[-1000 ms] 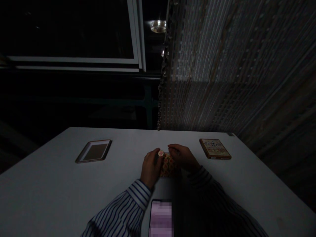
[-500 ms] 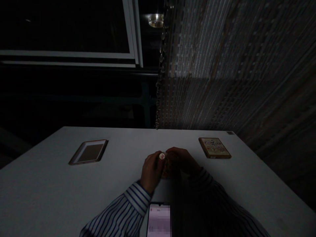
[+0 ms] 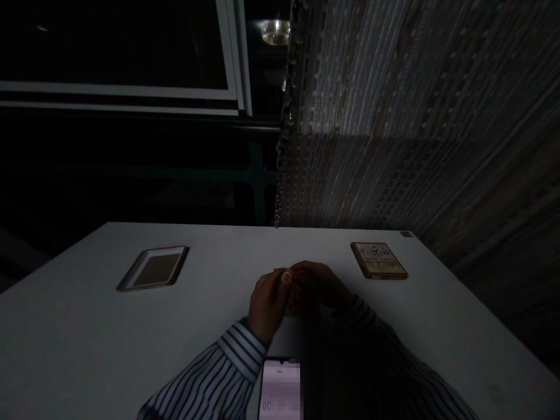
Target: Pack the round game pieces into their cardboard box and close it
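My left hand (image 3: 268, 303) is closed at the middle of the white table, its thumb and fingers round a pale disc with a red character, a Chinese chess piece (image 3: 286, 277). Below that piece, between my palms, are more chess pieces (image 3: 292, 306), dim and partly covered; whether they are stacked or heaped I cannot tell. My right hand (image 3: 322, 283) lies in deep shadow, its fingers curled inward beside the disc and the other pieces. What those fingers grip is hidden.
At the left of the white table (image 3: 210, 245) lies a shallow open box part (image 3: 153, 269). A flat box with Chinese lettering (image 3: 380, 261) is at the right. A lit phone (image 3: 280, 388) sits near my body. A string curtain (image 3: 350, 116) hangs behind the table.
Both hands stay almost in place round the pieces. The disc's red character appears turned a little, and the whole view has shifted slightly.
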Motion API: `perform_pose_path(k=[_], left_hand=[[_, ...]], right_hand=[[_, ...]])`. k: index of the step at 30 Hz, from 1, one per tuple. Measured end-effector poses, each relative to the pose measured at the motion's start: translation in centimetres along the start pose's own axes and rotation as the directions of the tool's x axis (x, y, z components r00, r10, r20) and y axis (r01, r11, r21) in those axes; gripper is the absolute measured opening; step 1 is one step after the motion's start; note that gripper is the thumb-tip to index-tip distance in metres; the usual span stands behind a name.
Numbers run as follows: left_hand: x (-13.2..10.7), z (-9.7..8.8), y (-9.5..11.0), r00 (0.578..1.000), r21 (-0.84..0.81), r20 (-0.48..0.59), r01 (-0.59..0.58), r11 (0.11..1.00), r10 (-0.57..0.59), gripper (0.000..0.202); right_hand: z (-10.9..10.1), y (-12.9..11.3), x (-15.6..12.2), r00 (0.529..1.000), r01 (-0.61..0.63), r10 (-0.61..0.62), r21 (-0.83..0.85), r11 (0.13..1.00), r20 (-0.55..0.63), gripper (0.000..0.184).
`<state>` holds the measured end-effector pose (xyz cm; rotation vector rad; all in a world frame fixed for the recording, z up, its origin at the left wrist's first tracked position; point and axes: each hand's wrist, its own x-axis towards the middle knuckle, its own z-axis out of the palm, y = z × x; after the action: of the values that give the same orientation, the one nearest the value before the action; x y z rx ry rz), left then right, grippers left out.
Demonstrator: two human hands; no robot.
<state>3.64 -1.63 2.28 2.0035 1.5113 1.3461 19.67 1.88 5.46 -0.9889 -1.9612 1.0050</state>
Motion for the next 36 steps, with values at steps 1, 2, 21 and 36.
perform_pose_path(k=[1,2,21,36], left_hand=[[0.0,-0.01,0.02,1.0,0.001,-0.001,0.0,1.0,0.0,0.028],[0.0,-0.01,0.04,1.0,0.003,-0.001,0.001,1.0,-0.001,0.028],[-0.14,0.1,-0.07,1.0,0.008,0.002,-0.01,1.0,0.01,0.029],[-0.02,-0.13,-0.53,0.998,-0.141,-0.004,0.062,0.988,-0.063,0.021]], right_hand=[[-0.02,-0.03,-0.02,1.0,0.011,-0.011,0.002,1.0,0.003,0.023],[-0.03,-0.07,-0.05,1.0,0.02,-0.02,0.009,1.0,0.007,0.023],[-0.03,-0.37,-0.01,1.0,0.003,-0.004,0.037,0.999,0.03,0.023],[-0.34,-0.81,0.1,1.0,0.015,-0.014,-0.099,0.995,0.018,0.022]])
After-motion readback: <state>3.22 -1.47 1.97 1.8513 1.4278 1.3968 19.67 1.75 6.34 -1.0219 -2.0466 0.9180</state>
